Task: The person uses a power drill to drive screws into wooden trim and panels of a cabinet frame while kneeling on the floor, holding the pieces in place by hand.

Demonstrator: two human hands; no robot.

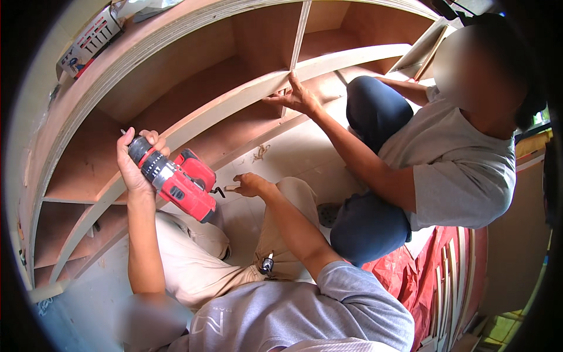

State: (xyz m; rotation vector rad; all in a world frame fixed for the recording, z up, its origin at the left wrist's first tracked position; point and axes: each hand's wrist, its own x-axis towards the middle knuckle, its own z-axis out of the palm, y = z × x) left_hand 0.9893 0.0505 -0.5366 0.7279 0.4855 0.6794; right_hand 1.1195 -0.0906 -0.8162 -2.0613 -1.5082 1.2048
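My left hand (pixel 136 167) is wrapped around the front end of a red and black cordless drill (pixel 183 186), near its chuck. The drill slants down to the right in front of the curved shelving. A short tip shows by my thumb, too small to make out. Lower and to the right, my right hand (pixel 253 185) is closed, its fingertips pinching a small pale piece (pixel 231 188) whose kind I cannot tell. A black bent hook (pixel 219 191) sticks out from the drill toward that hand.
Curved wooden shelving (pixel 229 102) arcs ahead of me. A co-worker (pixel 463 158) crouches at the right, one hand (pixel 302 98) on the shelf's edge. A printed box (pixel 91 41) lies on top at the left. Wooden strips (pixel 448 287) and red sheeting (pixel 404 276) are behind the co-worker.
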